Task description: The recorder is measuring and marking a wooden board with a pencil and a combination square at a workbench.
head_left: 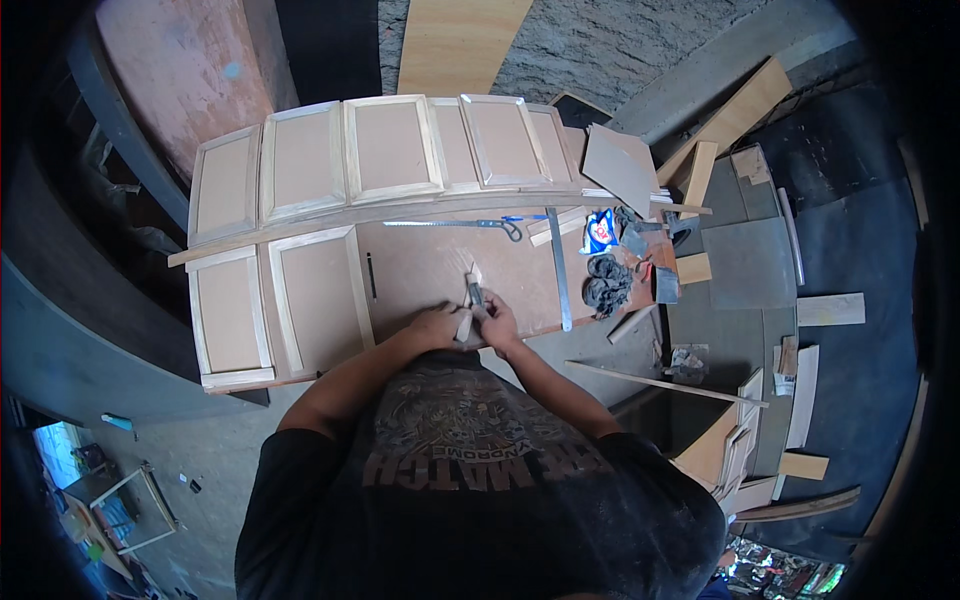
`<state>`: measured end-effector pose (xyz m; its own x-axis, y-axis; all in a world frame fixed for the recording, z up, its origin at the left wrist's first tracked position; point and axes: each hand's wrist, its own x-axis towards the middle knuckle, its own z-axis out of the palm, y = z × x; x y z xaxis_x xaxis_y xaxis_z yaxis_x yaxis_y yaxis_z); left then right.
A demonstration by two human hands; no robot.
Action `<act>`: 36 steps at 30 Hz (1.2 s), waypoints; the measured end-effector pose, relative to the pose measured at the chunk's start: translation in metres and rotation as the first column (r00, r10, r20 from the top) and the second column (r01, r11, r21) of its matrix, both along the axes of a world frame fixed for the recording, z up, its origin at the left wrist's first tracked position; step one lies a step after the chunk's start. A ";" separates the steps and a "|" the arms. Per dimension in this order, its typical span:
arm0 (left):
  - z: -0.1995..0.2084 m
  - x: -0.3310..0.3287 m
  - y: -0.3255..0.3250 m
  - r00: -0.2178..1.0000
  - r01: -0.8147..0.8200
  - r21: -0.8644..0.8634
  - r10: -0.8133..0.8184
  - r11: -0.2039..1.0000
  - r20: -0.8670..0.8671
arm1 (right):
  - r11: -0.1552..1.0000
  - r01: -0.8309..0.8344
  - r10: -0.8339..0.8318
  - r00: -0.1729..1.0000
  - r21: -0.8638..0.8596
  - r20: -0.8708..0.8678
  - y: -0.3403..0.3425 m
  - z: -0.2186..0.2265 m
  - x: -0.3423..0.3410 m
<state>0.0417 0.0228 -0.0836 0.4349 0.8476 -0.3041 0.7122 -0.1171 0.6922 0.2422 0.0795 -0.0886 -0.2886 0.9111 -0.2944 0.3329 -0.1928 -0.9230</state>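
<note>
My right hand [497, 322] is closed around a grey utility knife [474, 290], whose pale tip points away from me over the table. Close beside it, my left hand [436, 326] grips a small pale wood piece [463, 326]. Both hands are low over the near edge of the brown work table [420, 275]. A thin dark pencil [372, 275] lies left of them. To the right a long metal ruler [559, 270] lies across the board, and a handsaw [455, 224] with a grey handle rests beyond the hands.
Framed wooden panels [394, 150] line the table's far side, with two more [318, 290] at left. A blue-white packet [600, 232] and a dark crumpled cloth [606, 286] sit at the right end. Wood offcuts [830, 309] and a thin strip [665, 383] lie further right.
</note>
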 end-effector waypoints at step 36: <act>0.023 -0.028 -0.021 0.990 -0.066 0.108 0.079 0.992 -0.118 | 0.839 0.344 -0.411 0.909 -0.421 -0.076 0.023 0.049 0.009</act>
